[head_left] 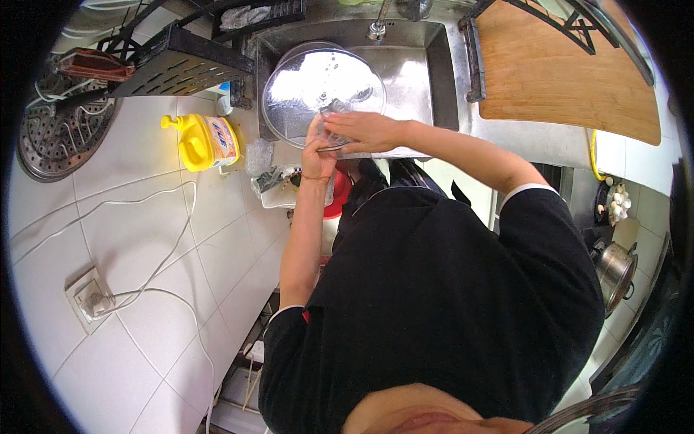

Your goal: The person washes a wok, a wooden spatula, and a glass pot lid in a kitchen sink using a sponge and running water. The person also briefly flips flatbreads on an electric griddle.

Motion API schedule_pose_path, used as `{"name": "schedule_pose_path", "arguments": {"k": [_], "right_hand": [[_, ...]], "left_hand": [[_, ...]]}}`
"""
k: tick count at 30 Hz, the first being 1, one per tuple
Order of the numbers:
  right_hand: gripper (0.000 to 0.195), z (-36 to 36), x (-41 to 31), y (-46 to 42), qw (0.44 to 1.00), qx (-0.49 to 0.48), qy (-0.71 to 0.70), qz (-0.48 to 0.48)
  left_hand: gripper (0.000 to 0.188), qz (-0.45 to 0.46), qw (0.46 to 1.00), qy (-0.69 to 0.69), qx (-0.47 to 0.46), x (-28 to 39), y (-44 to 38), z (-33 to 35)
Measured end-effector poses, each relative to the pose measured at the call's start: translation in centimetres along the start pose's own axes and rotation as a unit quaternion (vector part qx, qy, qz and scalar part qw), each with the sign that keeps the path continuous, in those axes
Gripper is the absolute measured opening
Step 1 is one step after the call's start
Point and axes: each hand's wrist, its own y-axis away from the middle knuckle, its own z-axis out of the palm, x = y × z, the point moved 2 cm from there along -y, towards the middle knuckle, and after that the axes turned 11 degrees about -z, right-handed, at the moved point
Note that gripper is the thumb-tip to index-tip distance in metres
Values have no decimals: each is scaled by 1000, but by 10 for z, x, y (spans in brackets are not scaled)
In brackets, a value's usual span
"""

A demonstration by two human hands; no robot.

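Note:
A round glass pot lid [303, 114] with a metal rim is held tilted over the left half of the stainless steel sink [442, 76]. My left hand [319, 154] grips the lid's near edge. Flat against the lid near that edge lies my right hand [368, 131], its fingers extended. Something greyish shows at the right fingertips; whether it is a cloth or a reflection I cannot tell. Behind the lid, another round rim shows in part. The faucet [376, 31] hangs over the sink's back edge.
A yellow detergent bottle [198, 144] is left of the sink, near a white basket [279, 199]. A black rack [184, 59] overhangs the sink's left side. On the right are a wooden board [564, 81] and a steel pot [615, 274]. A white cable [190, 217] runs along the tiles.

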Motion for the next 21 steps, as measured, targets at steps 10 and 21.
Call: {"name": "schedule_pose_path", "arguments": {"k": [10,21], "right_hand": [[12,-45,52,19,996,-30,85,-6],[19,-75,81,-28,987,-100,107,-61]], "left_hand": [[55,-154,955,218,-127,-3,-37,-23],[34,151,663,-733,27,46,-52,38]]}}
